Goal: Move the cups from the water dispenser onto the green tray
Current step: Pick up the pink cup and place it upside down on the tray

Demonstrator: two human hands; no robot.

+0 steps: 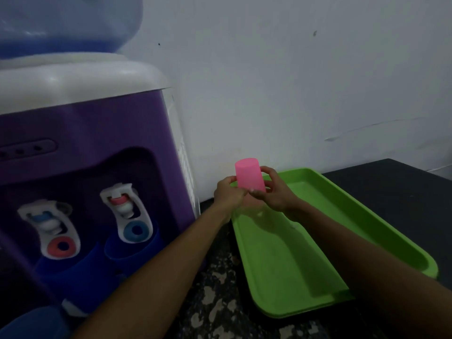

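A pink cup (248, 174) is held upside down, closed base up, above the far left corner of the green tray (305, 260). My left hand (228, 193) grips its left side and my right hand (271, 189) grips its right side. The purple and white water dispenser (102, 133) stands to the left. Two blue cups sit under its taps, one (132, 250) below the right tap and one (71, 267) below the left tap. The bed of the tray holds nothing.
A blue water bottle (66, 23) tops the dispenser. A white wall (293, 81) rises right behind the tray. The counter (215, 302) is dark and speckled. Another blue object (31, 321) lies at the bottom left, partly cut off.
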